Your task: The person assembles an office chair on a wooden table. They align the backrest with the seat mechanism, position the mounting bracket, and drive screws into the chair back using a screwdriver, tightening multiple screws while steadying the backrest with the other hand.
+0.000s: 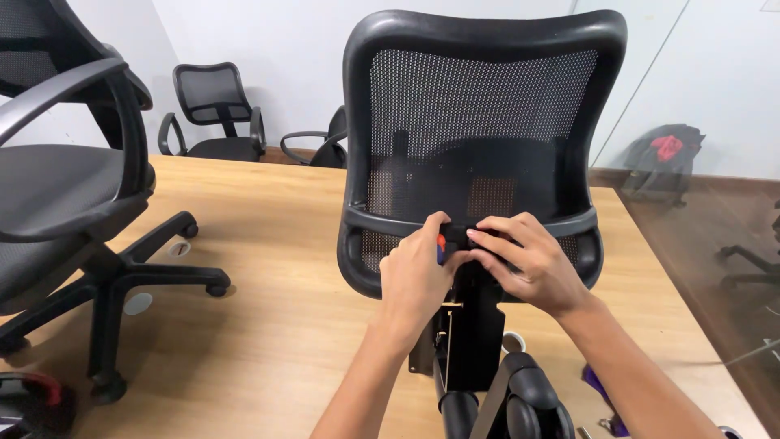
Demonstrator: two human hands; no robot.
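At six o'clock, nearest to us, we see black rounded chair parts (pixel 520 402) standing up from the bottom edge, with a black metal bracket (pixel 471 341) rising from them toward the centre. Just above, our left hand (pixel 416 280) is curled tight around a small tool with a red and blue handle (pixel 441 246), its knuckles facing us. Touching it at three o'clock, our right hand (pixel 528 264) is closed narrow, its fingertips (pixel 479 237) pinching the black joint where the bracket meets the mesh backrest (pixel 479 122). The backrest stands upright on the wooden table (pixel 268 268), filling the centre up to twelve o'clock, with its black frame curving around the mesh. At nine o'clock a whole office chair (pixel 73 219) stands on the table, its wheeled base spread toward seven. Farther off, at eleven o'clock, another black chair (pixel 213 114) sits behind the table by the white wall. At two o'clock a dark bag (pixel 662 158) lies on the floor.
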